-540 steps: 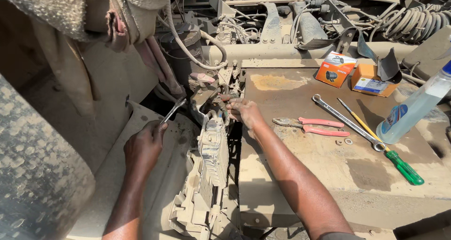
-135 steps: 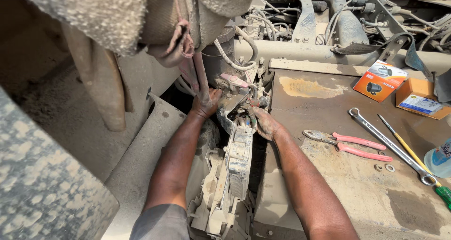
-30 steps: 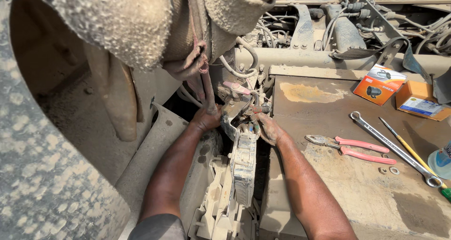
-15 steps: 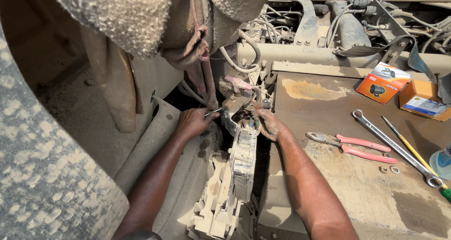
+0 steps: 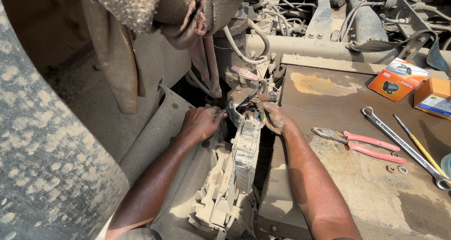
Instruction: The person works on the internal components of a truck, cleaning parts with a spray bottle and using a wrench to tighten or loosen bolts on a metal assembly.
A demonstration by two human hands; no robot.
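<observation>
Your left hand [image 5: 201,122] grips a small metal tool [image 5: 220,112]; your right hand [image 5: 275,118] pinches wires [image 5: 256,109] atop one dusty lamp housing [image 5: 235,174]. At three o'clock: two boxes [image 5: 398,79], one pliers [image 5: 359,143], on the rusty worktop [image 5: 347,188].

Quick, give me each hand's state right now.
Left hand: closed on a thin metal tool beside the dusty lamp housing.
Right hand: fingers curled into the wires atop the housing; grip cannot be told.

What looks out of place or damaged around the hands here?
The dusty grey plastic lamp housing hangs loose off the vehicle, tilted, its wires exposed at the top where the left hand and right hand work. A rusty patch stains the brown metal deck. Red-handled pliers lie loose there.
</observation>
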